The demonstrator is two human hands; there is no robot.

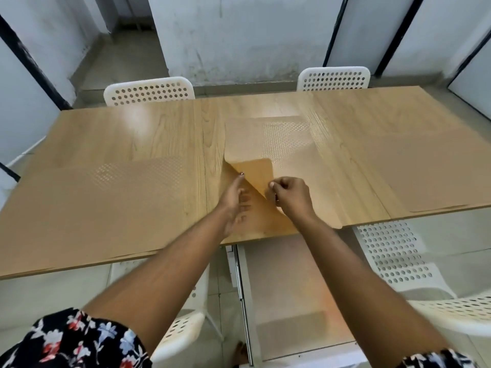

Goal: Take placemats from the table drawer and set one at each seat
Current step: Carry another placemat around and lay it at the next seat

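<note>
A stack of thin tan placemats (287, 144) lies at the middle of the wooden table (127, 134). My right hand (291, 195) pinches the near left corner of the top sheet and folds it back, showing its darker underside (256, 173). My left hand (235, 199) rests flat, fingers spread, on the sheet below, right beside the fold. One placemat (106, 200) lies at the near left seat and another placemat (427, 171) at the near right seat. The table drawer (289, 282) stands pulled out under the table edge, with a tan sheet (292, 324) in it.
White perforated chairs stand at the far left (148, 92), far right (333, 78), near right (393, 257) and near left (183, 330). Pale walls with dark frames close in behind and beside the table. The open drawer juts toward me between the near chairs.
</note>
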